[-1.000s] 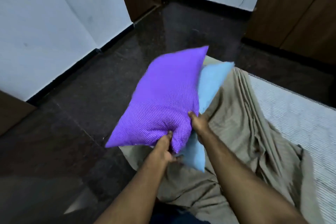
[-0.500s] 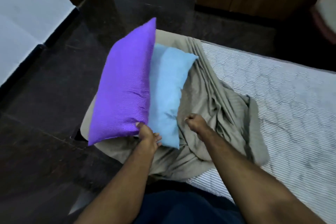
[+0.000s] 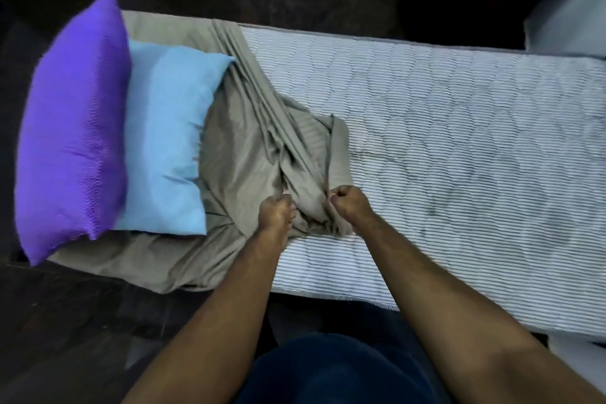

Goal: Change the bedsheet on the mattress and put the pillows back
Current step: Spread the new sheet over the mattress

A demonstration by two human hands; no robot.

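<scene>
Bedsheet [image 3: 249, 154] bunched inside both hands' curled fingers [image 3: 284, 203].

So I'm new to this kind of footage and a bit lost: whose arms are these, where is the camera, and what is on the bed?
There is no machine here. A person wears a wide-angle camera on the head, so you look down along their two bare arms.

The long striped surface is a bare mattress lying on a dark floor. At its left end a grey-brown bedsheet lies bunched up, covering only that end. On the sheet rest two pillows: a purple pillow at the far left, overlapping a light blue pillow beside it.

Both hands hold the sheet. The left hand and the right hand each grip a fold of the bunched cloth close together, near the mattress's front edge. Neither touches a pillow.
</scene>
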